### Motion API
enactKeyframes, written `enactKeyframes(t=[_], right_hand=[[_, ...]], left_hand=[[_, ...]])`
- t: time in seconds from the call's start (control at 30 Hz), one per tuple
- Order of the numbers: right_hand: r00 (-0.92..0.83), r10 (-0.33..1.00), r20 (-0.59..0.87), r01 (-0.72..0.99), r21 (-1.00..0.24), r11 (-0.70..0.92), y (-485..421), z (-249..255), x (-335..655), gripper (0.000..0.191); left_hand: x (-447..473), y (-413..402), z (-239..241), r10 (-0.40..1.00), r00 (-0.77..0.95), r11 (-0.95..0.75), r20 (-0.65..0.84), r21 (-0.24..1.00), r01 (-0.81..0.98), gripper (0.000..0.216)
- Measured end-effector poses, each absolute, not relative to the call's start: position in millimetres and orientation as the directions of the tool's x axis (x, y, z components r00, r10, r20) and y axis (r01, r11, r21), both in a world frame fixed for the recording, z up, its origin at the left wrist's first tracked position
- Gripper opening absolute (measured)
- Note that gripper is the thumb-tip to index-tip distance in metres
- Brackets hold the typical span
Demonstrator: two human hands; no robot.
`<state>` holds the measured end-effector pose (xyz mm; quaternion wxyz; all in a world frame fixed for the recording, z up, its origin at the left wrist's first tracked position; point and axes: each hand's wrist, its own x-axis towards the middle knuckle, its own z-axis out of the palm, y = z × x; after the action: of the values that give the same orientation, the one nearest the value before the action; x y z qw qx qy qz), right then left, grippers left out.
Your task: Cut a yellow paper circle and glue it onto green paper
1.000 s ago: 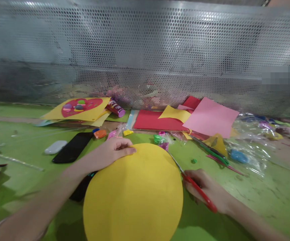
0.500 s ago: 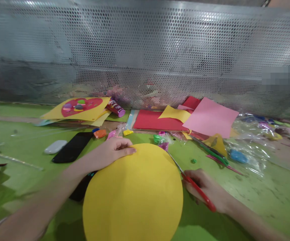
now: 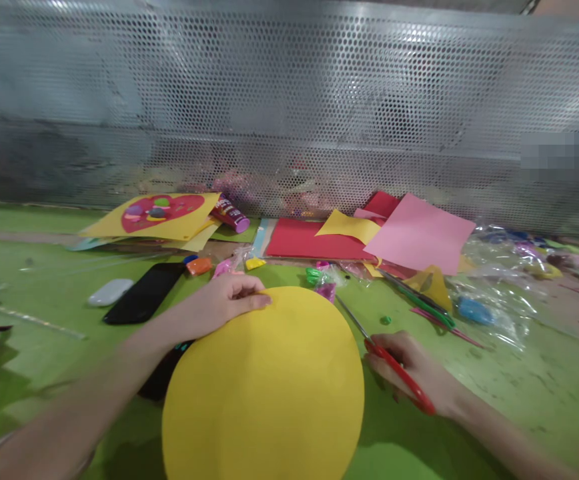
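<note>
My left hand (image 3: 237, 300) pinches the upper left edge of a large round sheet of yellow paper (image 3: 269, 387), thumb on top. The sheet's lower edge runs out of the picture. To its right, my right hand (image 3: 404, 367) grips a pair of scissors (image 3: 402, 377) with red handles. Their blades point up and left, just beside the paper's right edge and slightly apart from it. Most of my right fingers are hidden behind the handle.
A black phone (image 3: 147, 292) and a white case (image 3: 111, 293) lie left. Behind are a heart card (image 3: 189, 227), a purple tube (image 3: 233, 213), red paper (image 3: 314, 240) and pink paper (image 3: 422, 233). Green scissors (image 3: 427, 305) and plastic wrappers (image 3: 504, 313) lie right. A perforated metal panel (image 3: 289, 87) stands behind.
My right hand has shifted slightly up and right with the scissors, and the blades have come away from the paper's edge. The left hand keeps its hold.
</note>
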<state>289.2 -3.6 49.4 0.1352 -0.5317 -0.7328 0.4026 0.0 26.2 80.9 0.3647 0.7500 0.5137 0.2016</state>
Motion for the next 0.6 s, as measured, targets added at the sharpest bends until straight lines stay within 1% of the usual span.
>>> enactKeyframes(t=[0.17, 0.33, 0.6], right_hand=[[-0.438, 0.866, -0.240, 0.639, -0.761, 0.112, -4.2, 47.3, 290.4, 0.033], [-0.466, 0.849, -0.250, 0.639, -0.758, 0.127, -4.8, 47.8, 289.1, 0.033], [-0.462, 0.846, -0.265, 0.660, -0.740, 0.129, -5.5, 49.3, 288.7, 0.033]], left_hand=[[0.0, 25.4, 79.3, 0.917, 0.395, -0.216, -0.060, 0.757, 0.617, 0.023], [1.3, 24.7, 80.6, 0.913, 0.402, -0.209, -0.075, 0.760, 0.615, 0.020], [3.2, 23.9, 81.7, 0.916, 0.391, -0.205, -0.084, 0.741, 0.639, 0.023]])
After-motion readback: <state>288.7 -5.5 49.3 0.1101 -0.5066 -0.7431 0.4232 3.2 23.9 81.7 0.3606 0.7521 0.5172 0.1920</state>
